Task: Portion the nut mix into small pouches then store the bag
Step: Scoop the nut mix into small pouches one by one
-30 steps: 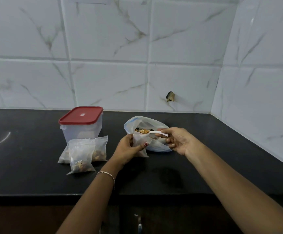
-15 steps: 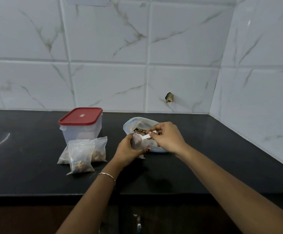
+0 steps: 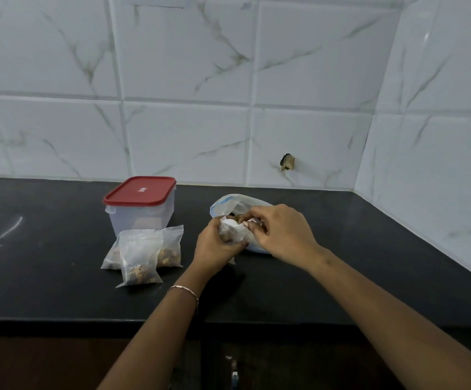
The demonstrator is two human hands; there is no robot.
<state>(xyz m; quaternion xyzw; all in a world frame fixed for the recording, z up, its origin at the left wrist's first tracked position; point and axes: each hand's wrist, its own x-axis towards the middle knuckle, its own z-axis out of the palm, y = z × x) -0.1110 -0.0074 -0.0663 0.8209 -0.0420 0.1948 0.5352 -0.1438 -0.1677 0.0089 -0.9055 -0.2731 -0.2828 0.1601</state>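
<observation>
Head cam view: the left hand (image 3: 217, 247) is wrapped around a small clear pouch (image 3: 230, 229), holding it upright just above the black countertop (image 3: 59, 291). The right hand (image 3: 280, 235) sits right beside it, fingers curled down at the pouch's mouth. Honestly can't tell if it's pinching the plastic rim or some small thing, that spot is too cramped to read.

The big nut mix bag (image 3: 225, 199) lies on the counter just behind both hands, mouth open toward the near side, and a few dark nuts (image 3: 235, 216) peek out between the fingers. The right hand covers most of it.

To the left, three filled pouches lie in a little pile: the front pouch (image 3: 140, 258) rests on top of the two back pouches (image 3: 171, 246). Just behind the pile stands a clear plastic container (image 3: 144, 218) with its red lid (image 3: 140, 191) on.

There's a thin bracelet (image 3: 185, 291) on the left wrist. The marble-look tile wall has a chipped hole (image 3: 287, 162) to the far right of the bag.
</observation>
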